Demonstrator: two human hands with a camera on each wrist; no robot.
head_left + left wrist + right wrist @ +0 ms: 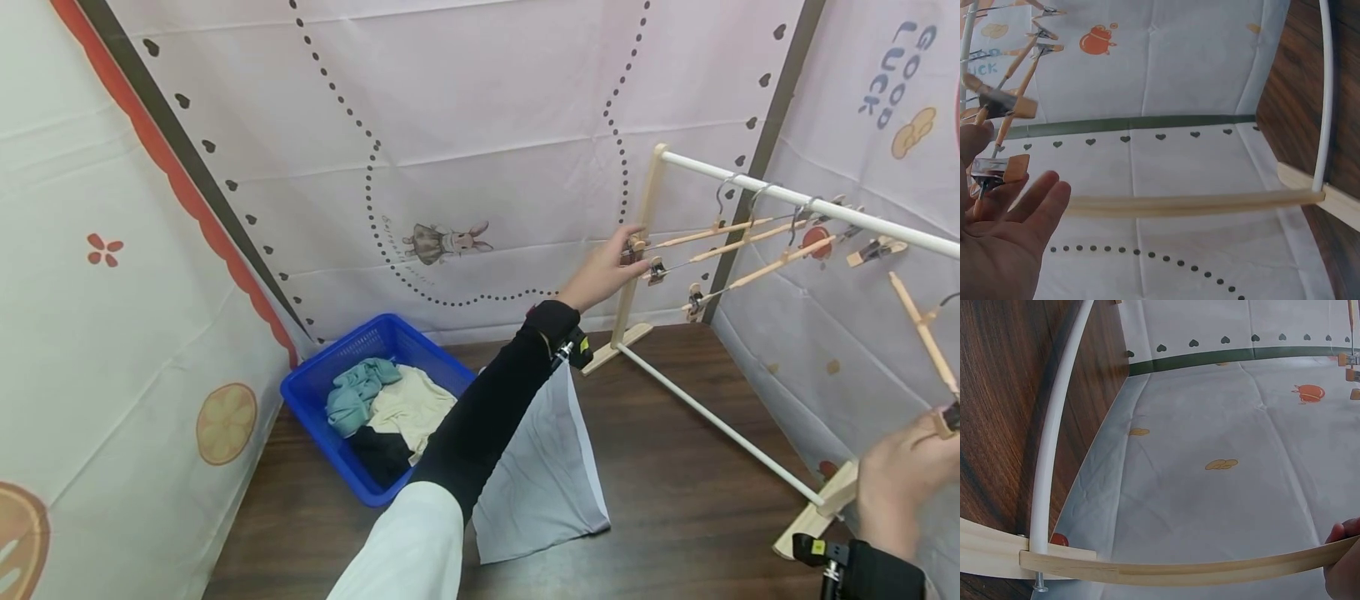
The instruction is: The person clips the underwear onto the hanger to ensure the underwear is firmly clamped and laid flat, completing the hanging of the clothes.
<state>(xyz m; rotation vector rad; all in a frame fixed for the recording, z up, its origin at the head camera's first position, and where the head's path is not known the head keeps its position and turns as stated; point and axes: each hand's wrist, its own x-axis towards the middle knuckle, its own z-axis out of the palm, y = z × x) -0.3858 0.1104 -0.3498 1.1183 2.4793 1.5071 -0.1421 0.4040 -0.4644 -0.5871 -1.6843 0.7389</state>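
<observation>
At the far end of the drying rack, my left hand (600, 271) reaches in among the clip ends of the hangers. In the left wrist view, its fingers (1047, 209) extend fairly straight beside a wooden hanger clip (1010, 169), while the thumb lies near another clip. Three wooden hangers (783, 258) hang from the white top bar (810, 200). Toward the right edge, my right hand (903, 471) is beside the clip of a nearer hanger (922, 333). Its fingers are cut off by the frame, and the right wrist view shows only part of it, by a wooden post (1210, 575).
A blue basket (386, 325) holds teal, cream and black cloths. Light grey cloth (540, 475) lies on the dark wooden table (667, 533), partly beneath my left arm. A white lower bar (720, 425) joins the rack's wooden feet. Printed fabric walls (487, 108) surround the table.
</observation>
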